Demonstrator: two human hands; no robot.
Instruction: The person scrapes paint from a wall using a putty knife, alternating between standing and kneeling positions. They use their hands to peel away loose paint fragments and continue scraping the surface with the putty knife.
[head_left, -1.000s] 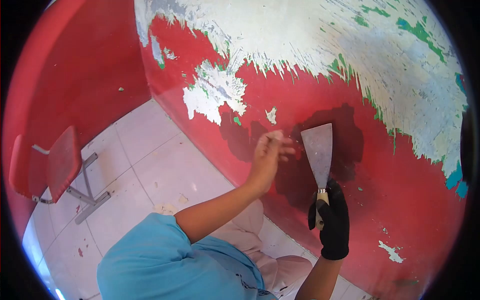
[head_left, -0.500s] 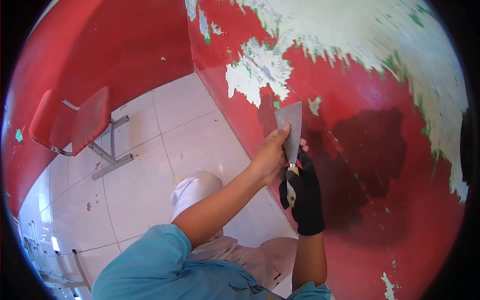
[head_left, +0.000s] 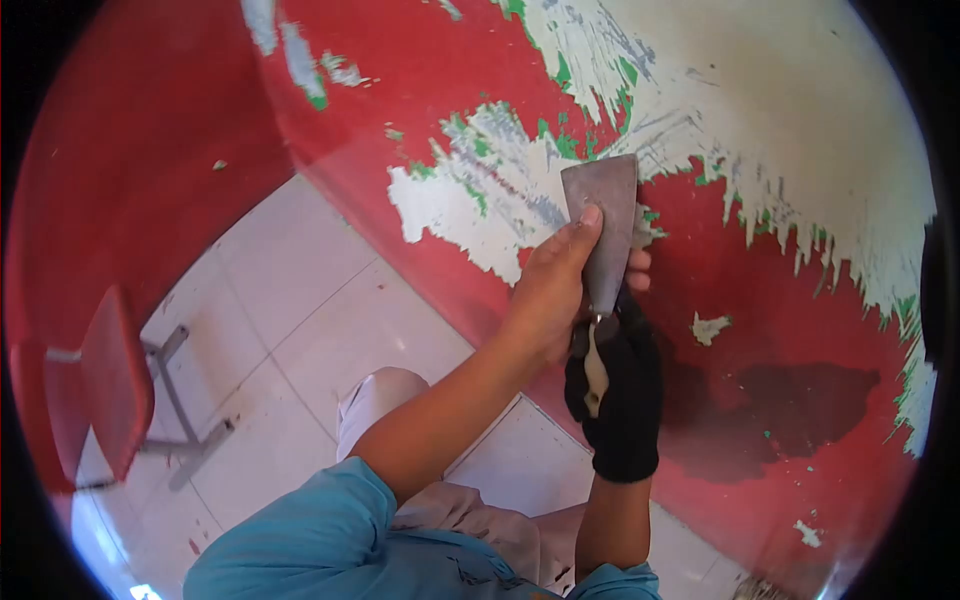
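A putty knife point(head_left: 610, 225) with a wide metal blade and a pale handle is held up before the wall. My right hand point(head_left: 620, 390), in a black glove, is wrapped round the handle. My bare left hand point(head_left: 565, 270) grips the blade, thumb flat on its near face and fingertips showing past its far edge. Behind the blade, the red wall point(head_left: 420, 60) has a scraped whitish patch point(head_left: 480, 190) with green traces. The blade's end overlaps the edge of the larger bared area point(head_left: 760, 110) in this view.
A red chair point(head_left: 110, 390) with metal legs stands on the tiled floor point(head_left: 300, 290) at the left. Dark shadows and small paint flakes point(head_left: 710, 328) mark the red wall at the right. My bent knee point(head_left: 385, 395) shows below my left forearm.
Both hands and the putty knife have moved up along the wall, nearer the large bared area. The view has shifted, so the chair now sits lower and farther left.
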